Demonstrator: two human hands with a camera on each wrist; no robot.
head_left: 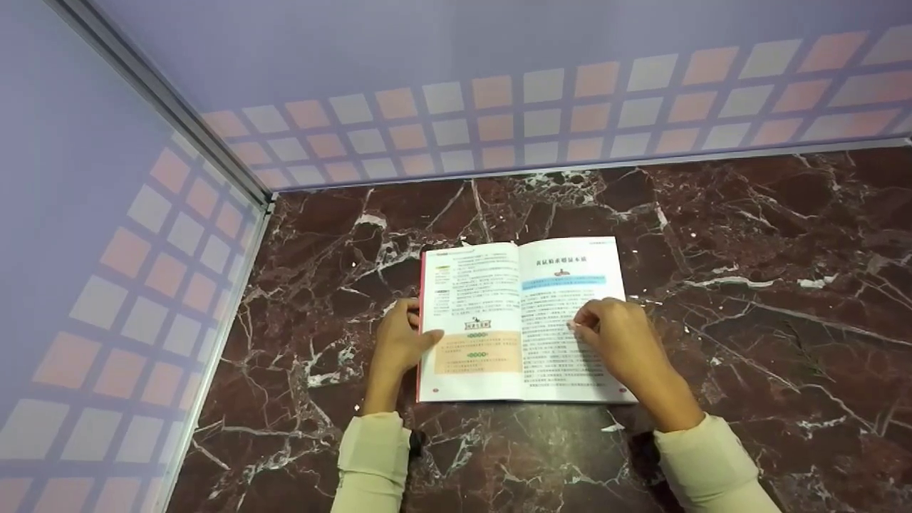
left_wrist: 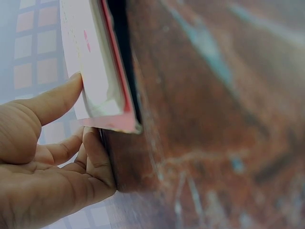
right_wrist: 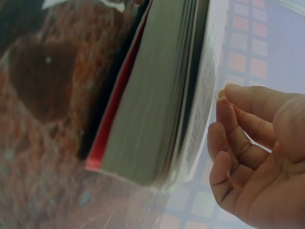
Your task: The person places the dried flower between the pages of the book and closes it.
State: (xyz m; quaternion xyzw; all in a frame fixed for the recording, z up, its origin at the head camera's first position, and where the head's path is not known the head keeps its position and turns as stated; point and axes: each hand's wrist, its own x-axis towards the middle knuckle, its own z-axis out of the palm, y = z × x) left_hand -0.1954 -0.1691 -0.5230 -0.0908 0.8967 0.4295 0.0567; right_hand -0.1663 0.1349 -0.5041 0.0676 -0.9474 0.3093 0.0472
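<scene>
An open book (head_left: 474, 342) with printed pages and a red cover edge lies on the marble-patterned surface. My left hand (head_left: 401, 336) holds its left edge, the thumb on the page and the fingers curled at the side; in the left wrist view the thumb (left_wrist: 62, 98) presses near the book's corner. Over the right page hovers my right hand (head_left: 618, 338). Its thumb and index finger pinch a small pale yellowish piece (right_wrist: 222, 94), whose kind is too small to tell. In the right wrist view the other fingers curl loosely, apart from the thick page block (right_wrist: 147, 105).
Dark red marble (head_left: 769, 306) with white veins spreads around the book, with tiny pale specks scattered on it. A lilac panel with pink and white squares (head_left: 491, 89) stands behind, and another panel (head_left: 128, 285) rises at the left.
</scene>
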